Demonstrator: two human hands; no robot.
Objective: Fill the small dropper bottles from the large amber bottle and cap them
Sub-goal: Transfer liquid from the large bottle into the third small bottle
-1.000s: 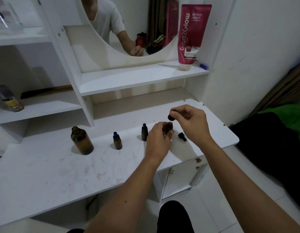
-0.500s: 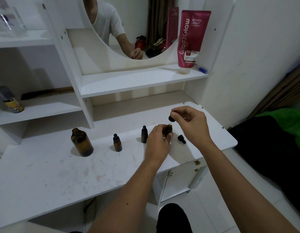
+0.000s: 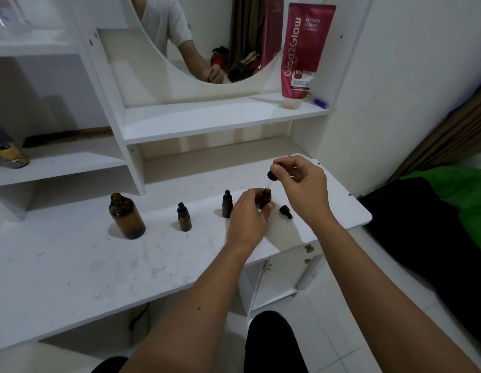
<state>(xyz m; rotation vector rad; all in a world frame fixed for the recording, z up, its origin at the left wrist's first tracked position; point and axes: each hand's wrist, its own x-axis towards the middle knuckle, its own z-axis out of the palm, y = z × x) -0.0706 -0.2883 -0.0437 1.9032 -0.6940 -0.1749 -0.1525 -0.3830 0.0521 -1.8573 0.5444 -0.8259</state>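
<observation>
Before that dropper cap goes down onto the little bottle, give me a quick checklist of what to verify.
1. Left hand grips the small open bottle: ok.
2. Bottle neck uncovered and upright: ok.
3. Right hand pinches the dropper cap: ok.
4. Cap directly over the neck: not ok, it sits up and to the right.
5. Bottle actually filled: cannot tell, glass too dark.
6. Spare cap lying on the table beside the bottle, out of the path: ok.
</observation>
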